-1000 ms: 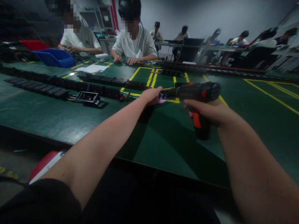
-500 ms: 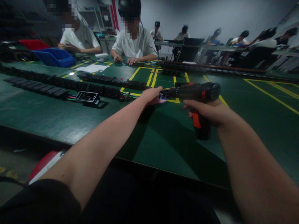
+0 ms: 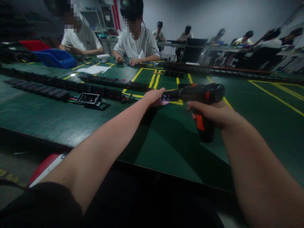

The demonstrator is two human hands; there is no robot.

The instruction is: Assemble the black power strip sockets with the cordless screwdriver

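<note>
Black socket strips line our green table. Our right hand wraps the power driver, whose nose meets the small lit part, apparently pinched in our left hand; its far fingers we can't make out. We judge this a tool-on-part step, calling for steady alignment.

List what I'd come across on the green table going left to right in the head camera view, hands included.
Blue bin, silver-edged black unit, left hand, black-and-orange power drill.
</note>
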